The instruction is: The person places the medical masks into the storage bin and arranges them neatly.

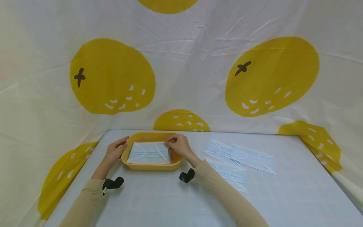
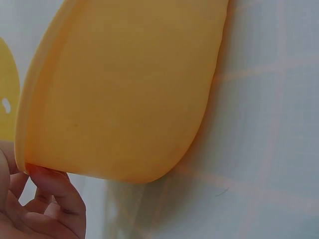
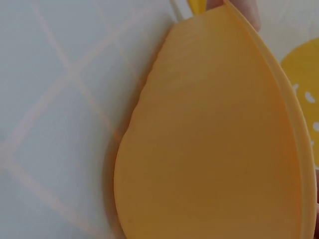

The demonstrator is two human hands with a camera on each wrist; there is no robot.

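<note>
An oval yellow basin [image 1: 153, 167] stands on the table with a light-blue pleated face mask [image 1: 148, 153] lying flat inside, its white ear loops on top. At the basin's left end my left hand [image 1: 114, 150] pinches the rim; the left wrist view shows the fingertips [image 2: 50, 181] against the basin wall [image 2: 124, 89]. My right hand [image 1: 179, 145] reaches over the right side and pinches the mask near its upper right corner. The right wrist view is mostly filled by the basin's outer wall [image 3: 209, 124], which hides most of that hand.
Several more face masks [image 1: 253, 157] lie spread and partly overlapping to the right of the basin, beside my right forearm. The table [image 1: 158, 198] has a pale checked cloth. Behind it hangs a white curtain [image 1: 190, 78] printed with yellow fruit.
</note>
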